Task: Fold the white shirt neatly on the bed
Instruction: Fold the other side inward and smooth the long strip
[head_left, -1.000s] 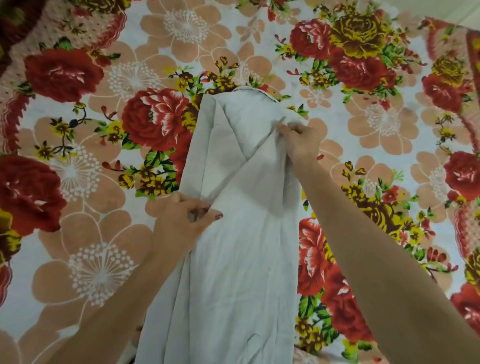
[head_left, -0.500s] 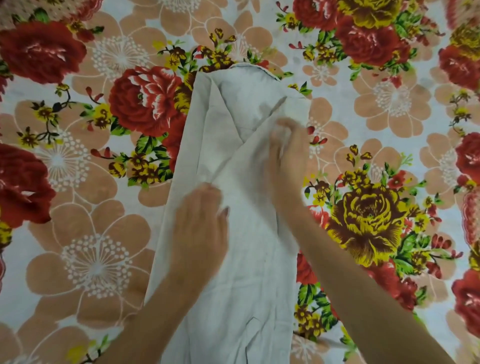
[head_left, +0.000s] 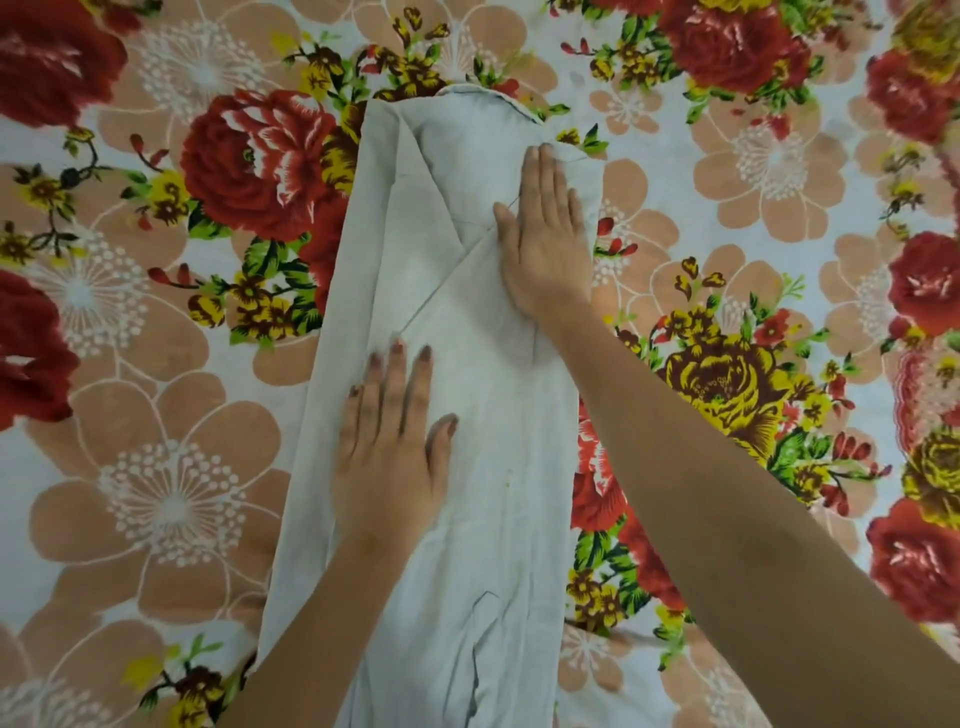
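The white shirt (head_left: 498, 499) lies on the bed as a long narrow strip running from the top centre down to the bottom edge, with both sides folded inward and a diagonal fold line across its upper half. My right hand (head_left: 545, 234) rests flat, palm down, on the upper right part of the shirt, fingers pointing away from me. My left hand (head_left: 392, 441) lies flat on the shirt's middle left, fingers slightly spread. Neither hand grips the cloth. The shirt's lower end runs out of view.
The bed is covered by a floral sheet (head_left: 171, 467) with large red, yellow and peach flowers, stretching out on both sides of the shirt. My forearms cross the lower part of the view.
Both hands let go of the pinched fabric edges and now press flat on the shirt. The right-side flap has been laid down over the middle.
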